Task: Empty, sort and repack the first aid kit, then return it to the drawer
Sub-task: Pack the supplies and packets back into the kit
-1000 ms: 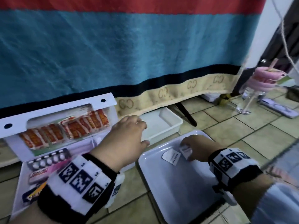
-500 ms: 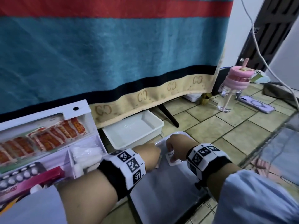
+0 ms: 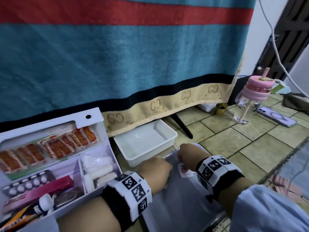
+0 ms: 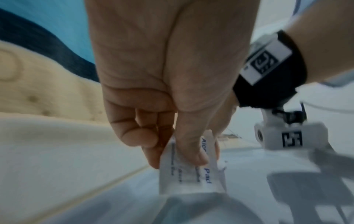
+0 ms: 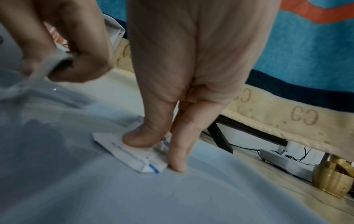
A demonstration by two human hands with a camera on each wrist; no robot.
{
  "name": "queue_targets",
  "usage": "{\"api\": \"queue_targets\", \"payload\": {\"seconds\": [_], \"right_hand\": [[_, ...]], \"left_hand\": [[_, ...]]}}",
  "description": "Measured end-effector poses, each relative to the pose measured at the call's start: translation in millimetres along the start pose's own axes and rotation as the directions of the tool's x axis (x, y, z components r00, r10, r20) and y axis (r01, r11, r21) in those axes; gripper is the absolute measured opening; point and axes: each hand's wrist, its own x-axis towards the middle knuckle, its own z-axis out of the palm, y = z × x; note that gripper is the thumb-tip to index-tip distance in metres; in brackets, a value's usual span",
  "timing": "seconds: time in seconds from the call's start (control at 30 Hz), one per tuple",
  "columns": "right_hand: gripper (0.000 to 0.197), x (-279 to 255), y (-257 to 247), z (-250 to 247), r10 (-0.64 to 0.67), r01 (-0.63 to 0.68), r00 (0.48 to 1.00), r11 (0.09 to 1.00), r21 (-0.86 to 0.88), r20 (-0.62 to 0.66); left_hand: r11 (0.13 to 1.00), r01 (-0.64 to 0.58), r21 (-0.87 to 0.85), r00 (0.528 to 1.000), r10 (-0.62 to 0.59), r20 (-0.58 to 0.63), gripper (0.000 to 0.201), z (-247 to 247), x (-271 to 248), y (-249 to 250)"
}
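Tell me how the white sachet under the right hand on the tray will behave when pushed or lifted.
The sachet looks thin and flat, so probably very light. On the smooth tray it may slide rather than lift. The left hand bends a second sachet, so likely floppy.

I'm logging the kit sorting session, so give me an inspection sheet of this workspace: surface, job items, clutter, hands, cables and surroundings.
Surface: tiled floor; grey tray lies on it.
Job's things: first aid kit open and still stocked; white tub beside it holds nothing visible.
Clutter: pink-lidded bottle and phone on the floor.
Hands: left hand pinches an alcohol pad sachet; right hand presses a second sachet onto the tray.
Cables: white cable hangs at right.
Surroundings: striped blanket behind.
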Motion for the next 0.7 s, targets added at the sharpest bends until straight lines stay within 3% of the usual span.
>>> {"api": "queue_targets", "payload": {"seconds": [0.03, 0.07, 0.13, 0.23, 0.33, 0.4, 0.47, 0.57, 0.63, 0.7], "right_hand": [[0.024, -1, 1, -1, 0.03, -0.026, 0.999, 0.995, 0.098, -0.042], [0.006, -3, 2, -2, 0.042, -0.035, 0.996, 0.995, 0.089, -0.074], [0.022, -8, 6, -6, 0.038, -0.03, 0.994, 0.996, 0.083, -0.101], [0.01, -25, 2, -31, -0.011, 0.015, 0.999, 0.995, 0.097, -0.042], [0.02, -31, -23, -65, -0.105, 0.127, 0.988, 0.967, 0.223, -0.11], [0.016, -26, -54, -84, -0.215, 0.288, 0.952, 0.869, 0.402, -0.216], [0.018, -23, -94, -97, -0.366, 0.446, 0.895, 0.734, 0.512, -0.256], [0.027, -12, -145, -106, -0.499, 0.582, 0.801, 0.519, 0.626, -0.332], [0.027, -6, -166, -112, -0.486, 0.646, 0.758, 0.473, 0.599, -0.435], [0.012, -3, -178, -120, -0.417, 0.715, 0.697, 0.336, 0.613, -0.584]], "left_hand": [[0.998, 0.002, -0.058, 0.999, -0.004, -0.035, 0.026, -3, -8, -4], [0.994, -0.001, -0.11, 0.996, -0.009, -0.09, 0.026, -5, -17, -10], [0.982, 0.026, -0.185, 0.976, -0.065, -0.208, 0.019, -13, -36, -25], [0.945, 0.094, -0.315, 0.914, -0.207, -0.348, 0.012, -23, -78, -63], [0.897, 0.239, -0.373, 0.798, -0.4, -0.451, 0.014, -24, -123, -110], [0.852, 0.376, -0.365, 0.702, -0.519, -0.487, 0.016, -18, -145, -136], [0.822, 0.461, -0.334, 0.645, -0.569, -0.51, 0.013, -11, -158, -155], [0.812, 0.5, -0.301, 0.656, -0.582, -0.481, 0.009, -4, -169, -171], [0.826, 0.481, -0.295, 0.692, -0.564, -0.45, 0.013, 0, -173, -178], [0.838, 0.459, -0.294, 0.698, -0.545, -0.464, 0.015, 0, -175, -180]]}}
